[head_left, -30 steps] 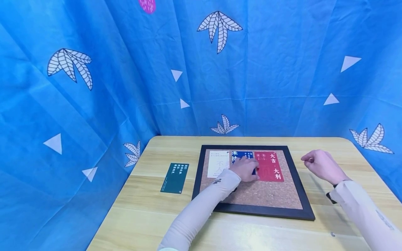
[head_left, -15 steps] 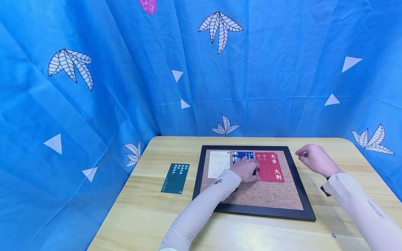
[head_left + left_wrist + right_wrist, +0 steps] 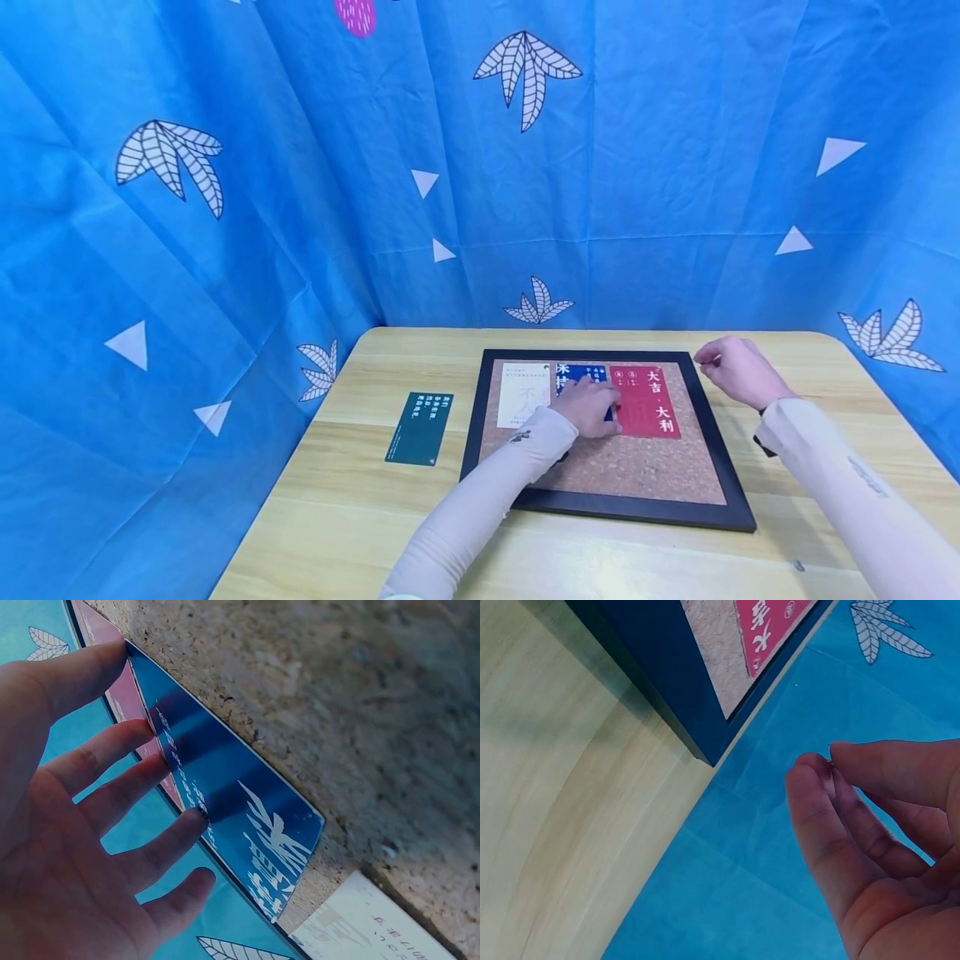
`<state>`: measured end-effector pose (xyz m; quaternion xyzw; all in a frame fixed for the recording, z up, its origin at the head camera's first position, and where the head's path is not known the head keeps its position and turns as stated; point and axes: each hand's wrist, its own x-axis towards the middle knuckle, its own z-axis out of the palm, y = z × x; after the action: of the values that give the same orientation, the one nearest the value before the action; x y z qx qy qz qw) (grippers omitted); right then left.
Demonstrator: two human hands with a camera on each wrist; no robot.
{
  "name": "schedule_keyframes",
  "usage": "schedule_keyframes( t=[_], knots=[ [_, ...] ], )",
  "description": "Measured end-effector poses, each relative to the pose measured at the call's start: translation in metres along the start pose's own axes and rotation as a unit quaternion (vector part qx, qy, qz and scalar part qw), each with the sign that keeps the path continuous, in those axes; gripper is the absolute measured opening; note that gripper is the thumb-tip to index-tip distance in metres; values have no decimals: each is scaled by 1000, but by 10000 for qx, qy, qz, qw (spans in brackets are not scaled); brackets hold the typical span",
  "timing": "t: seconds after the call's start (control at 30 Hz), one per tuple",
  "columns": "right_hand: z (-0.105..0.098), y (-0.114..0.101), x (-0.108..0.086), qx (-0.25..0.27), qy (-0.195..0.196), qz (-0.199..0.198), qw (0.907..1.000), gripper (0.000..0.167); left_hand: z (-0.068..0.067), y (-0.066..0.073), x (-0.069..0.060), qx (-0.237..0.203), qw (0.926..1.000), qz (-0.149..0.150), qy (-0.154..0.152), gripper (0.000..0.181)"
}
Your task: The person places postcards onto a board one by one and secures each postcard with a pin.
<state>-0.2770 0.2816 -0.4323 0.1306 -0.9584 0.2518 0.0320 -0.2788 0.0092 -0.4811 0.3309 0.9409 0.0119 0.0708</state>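
My left hand (image 3: 587, 406) rests on a blue card (image 3: 225, 776) with white lettering. Thumb and several fingertips touch the card along its edge, the fingers loosely extended. That card lies on a framed cork board (image 3: 637, 471), between a white card (image 3: 517, 396) and a red card (image 3: 643, 400). Just past the board's right frame, my right hand (image 3: 738, 369) is raised. Its thumb and index finger pinch a tiny pin (image 3: 830, 763), mostly hidden by the fingertips.
A dark green card (image 3: 418, 428) lies on the wooden table (image 3: 345, 500), left of the board. A small grey object (image 3: 798, 566) sits near the front right. Blue patterned cloth (image 3: 637, 167) hangs behind and along the sides.
My right hand has moved left and slightly up, towards the upper right corner of the board. The left hand stays on the blue card.
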Motion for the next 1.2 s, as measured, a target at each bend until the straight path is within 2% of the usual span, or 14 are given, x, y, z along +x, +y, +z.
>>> schedule_keyframes(
  t=[0.2,0.43,0.7,0.97,1.2],
  knots=[
    [7,4,7,-69,61,-155,9998,19,0,0,0,3,10000,-70,-10,40],
    [12,1,18,-126,-68,-143,9998,17,0,0,0,11,10000,-65,-2,41],
    [20,0,30,-286,35,-429,9987,15,-1,0,0,21,10000,-52,-5,42],
    [30,-1,40,-328,-119,-416,9985,17,0,-1,2,41,10000,-39,-21,43],
    [38,0,45,-373,-84,-499,9980,18,0,0,1,-4,10000,-70,-59,44]
  ],
)
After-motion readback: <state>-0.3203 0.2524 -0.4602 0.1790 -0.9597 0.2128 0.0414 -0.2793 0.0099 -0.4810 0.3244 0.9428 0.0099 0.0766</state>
